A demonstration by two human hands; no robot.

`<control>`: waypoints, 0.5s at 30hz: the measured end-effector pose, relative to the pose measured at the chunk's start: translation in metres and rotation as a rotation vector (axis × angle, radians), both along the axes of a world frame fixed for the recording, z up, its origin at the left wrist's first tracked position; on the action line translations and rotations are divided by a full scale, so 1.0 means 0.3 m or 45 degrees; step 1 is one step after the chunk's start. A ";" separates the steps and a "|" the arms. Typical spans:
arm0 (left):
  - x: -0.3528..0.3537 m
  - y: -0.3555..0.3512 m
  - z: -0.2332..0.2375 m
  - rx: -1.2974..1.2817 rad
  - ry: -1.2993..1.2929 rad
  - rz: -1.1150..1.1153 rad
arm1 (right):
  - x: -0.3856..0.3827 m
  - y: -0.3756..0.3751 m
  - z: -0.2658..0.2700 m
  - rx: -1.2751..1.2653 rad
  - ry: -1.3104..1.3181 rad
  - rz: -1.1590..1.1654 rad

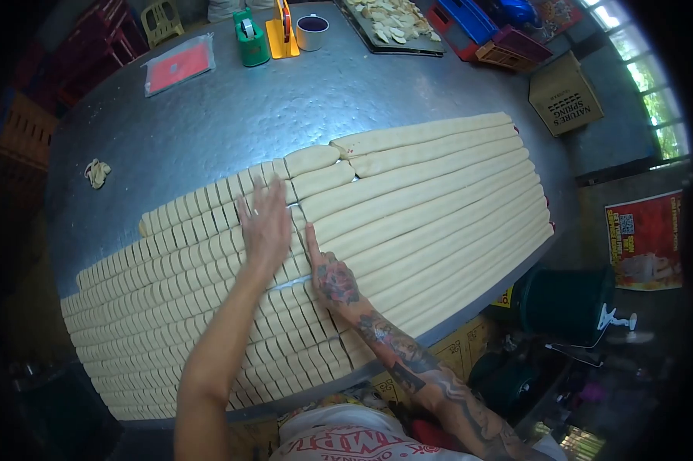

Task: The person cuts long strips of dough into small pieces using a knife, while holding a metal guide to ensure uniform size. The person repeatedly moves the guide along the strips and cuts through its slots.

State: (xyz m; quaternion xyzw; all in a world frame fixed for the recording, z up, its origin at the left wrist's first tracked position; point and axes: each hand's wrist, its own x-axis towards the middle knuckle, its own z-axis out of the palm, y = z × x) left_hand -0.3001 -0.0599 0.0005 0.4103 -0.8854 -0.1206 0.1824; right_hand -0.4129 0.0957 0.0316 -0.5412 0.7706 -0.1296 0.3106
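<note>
Rows of pale dough logs [423, 203] lie side by side on a metal table; the left part is cut into many short dough pieces [162, 307]. My left hand [268, 227] rests on the upper cut pieces, fingers stretched out and apart, a ring on one finger. Beside it, my right hand [335, 278] is at the border between cut and whole dough. Its index finger points forward along the cut line, and the other fingers are curled under. Whatever they grip is hidden. A thin shiny strip [291, 283] shows to the left of this hand.
At the table's [208, 123] far side stand a green tape dispenser [252, 42], a yellow holder [282, 34], a mug [312, 33] and a dark tray [404, 48] with pale pieces. A red packet [179, 65] and dough scrap [96, 174] lie left. A cardboard box [565, 96] stands right.
</note>
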 end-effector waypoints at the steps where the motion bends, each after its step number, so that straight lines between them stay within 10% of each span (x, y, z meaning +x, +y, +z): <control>1: 0.011 0.087 0.011 0.182 -0.166 -0.040 | 0.000 -0.009 -0.010 -0.015 -0.003 -0.013; 15: 0.060 0.336 -0.022 0.072 -0.173 0.011 | 0.098 0.536 0.059 0.046 0.007 0.008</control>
